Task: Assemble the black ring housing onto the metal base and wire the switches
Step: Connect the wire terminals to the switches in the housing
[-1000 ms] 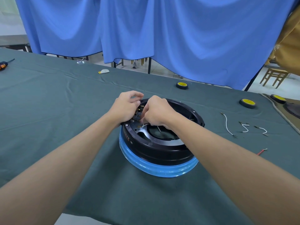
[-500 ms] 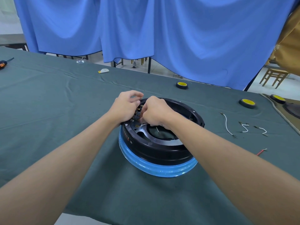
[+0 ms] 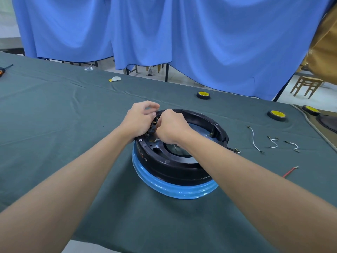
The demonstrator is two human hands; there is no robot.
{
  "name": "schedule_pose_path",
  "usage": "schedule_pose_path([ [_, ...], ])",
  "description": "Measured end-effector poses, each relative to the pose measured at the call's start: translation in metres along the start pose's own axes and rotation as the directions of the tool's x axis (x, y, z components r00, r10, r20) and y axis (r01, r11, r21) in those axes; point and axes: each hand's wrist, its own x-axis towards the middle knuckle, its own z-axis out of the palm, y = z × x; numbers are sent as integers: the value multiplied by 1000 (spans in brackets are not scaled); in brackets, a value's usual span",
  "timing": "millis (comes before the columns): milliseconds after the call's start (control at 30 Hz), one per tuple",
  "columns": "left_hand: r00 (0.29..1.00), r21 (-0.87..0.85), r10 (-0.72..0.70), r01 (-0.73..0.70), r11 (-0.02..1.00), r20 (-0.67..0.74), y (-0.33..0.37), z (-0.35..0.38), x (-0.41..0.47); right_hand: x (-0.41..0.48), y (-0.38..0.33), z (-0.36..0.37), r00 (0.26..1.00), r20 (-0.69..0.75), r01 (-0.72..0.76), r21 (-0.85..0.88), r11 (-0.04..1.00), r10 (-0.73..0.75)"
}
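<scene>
Now both hands at frame centre: left hand point(image 3: 140, 119) curled, steadying black ring housing point(image 3: 175, 167); right hand point(image 3: 170, 125) fist-like, pinching sth at switch terminals point(image 3: 154, 125), prob. a wire; can't confirm.

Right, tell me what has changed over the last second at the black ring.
Very little. The left hand and right hand stay bunched together over the switch terminals at the far-left rim of the black ring, with only slight finger shifts. Nothing was visibly picked up or let go. The ring, the loose white wires and the red wire on the cloth have not moved.
</scene>
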Motion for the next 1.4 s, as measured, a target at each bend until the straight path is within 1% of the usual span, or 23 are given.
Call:
schedule_pose_path([
  [200,1000,35,7,-7,999,6,0,0,1,-1,-3,0,1000,-5,-22,9,1000,22],
  [533,1000,19,-7,7,1000,12,0,1,2,1,-7,2,997,-8,-73,42,996,73],
  [700,1000,-24,-12,12,1000,-1,-1,1,0,0,-2,-3,999,33,-26,53,998,24],
  [767,1000,-31,-7,7,999,-3,-1,1,-1,2,2,-9,999,18,-45,117,992,43],
  [867,1000,-17,-5,5,1000,-9,0,1,-1,6,7,-14,987,-58,-134,242,961,152],
  [933,1000,-11,-6,6,1000,-15,1,1,-1,7,7,-11,972,-67,-188,340,921,223],
  [1000,1000,-16,-7,7,1000,-18,1,1,-2,7,5,-6,962,-72,-215,393,894,263],
  [1133,1000,-30,-12,11,999,-12,2,1,-3,10,-2,-1,950,-98,-241,366,899,295],
  [1267,1000,-45,-14,13,999,-12,1,2,-2,10,-6,1,938,-155,-252,313,916,311],
  [1333,1000,-44,-16,15,999,-13,0,1,-2,8,-6,-1,947,-137,-242,293,925,291],
  [1400,1000,-43,-14,14,999,-9,0,1,-1,3,-4,-5,969,-86,-201,265,943,231],
])
